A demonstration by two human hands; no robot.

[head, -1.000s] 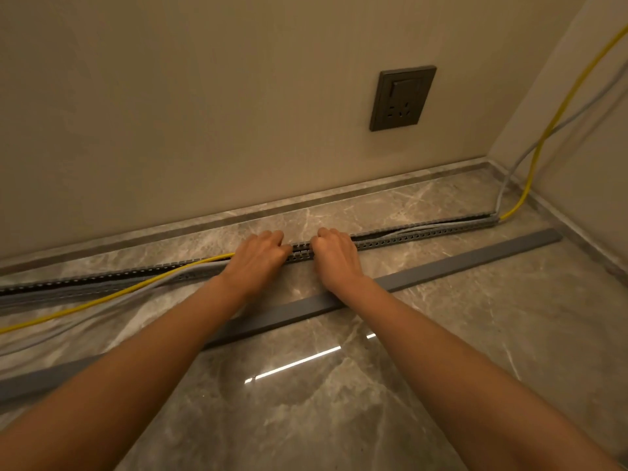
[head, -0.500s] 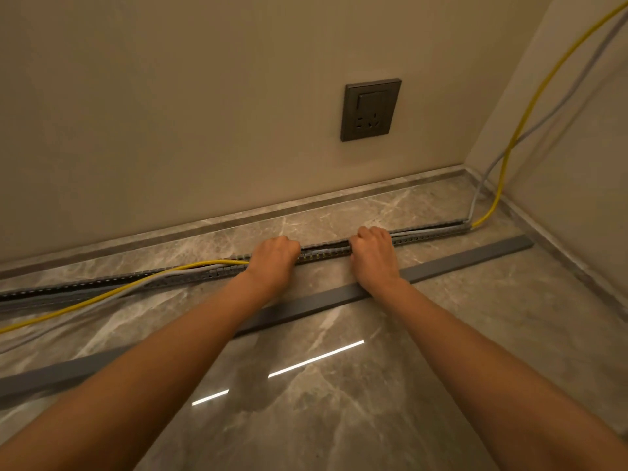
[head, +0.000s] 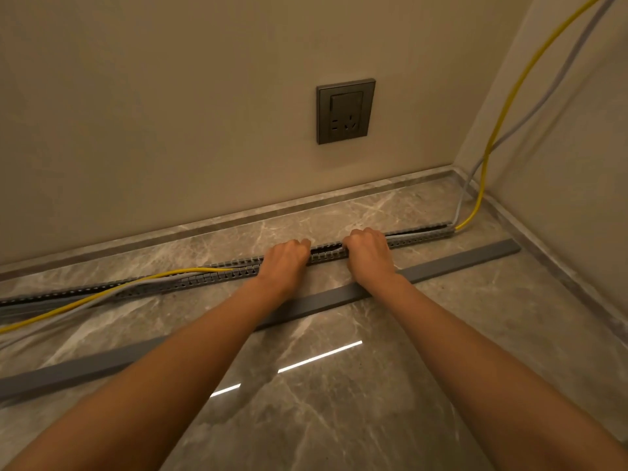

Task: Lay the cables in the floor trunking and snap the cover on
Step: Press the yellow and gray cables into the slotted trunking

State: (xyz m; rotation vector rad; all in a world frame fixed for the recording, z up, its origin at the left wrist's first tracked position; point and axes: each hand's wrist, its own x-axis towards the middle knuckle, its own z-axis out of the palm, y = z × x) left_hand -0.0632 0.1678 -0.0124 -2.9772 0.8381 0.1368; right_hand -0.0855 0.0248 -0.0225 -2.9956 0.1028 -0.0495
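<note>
A slotted grey trunking (head: 210, 275) runs along the marble floor parallel to the back wall. A yellow cable (head: 102, 295) and a grey cable (head: 61, 321) lie inside its right part and rise out of it on the left. My left hand (head: 285, 263) and my right hand (head: 368, 254) rest on the trunking's middle, fingers curled down into the channel, a short gap between them. What the fingertips hold is hidden. The flat grey cover (head: 458, 261) lies loose on the floor just in front of the trunking, under my forearms.
A dark wall socket (head: 345, 111) sits above the trunking. Both cables climb the right wall (head: 560, 164) from the corner. A stone skirting (head: 204, 227) lines the walls. Glossy marble floor (head: 339, 419) spreads toward me.
Both hands have shifted a little to the right along the trunking. More of the cables now lies inside the channel on the left of my left hand.
</note>
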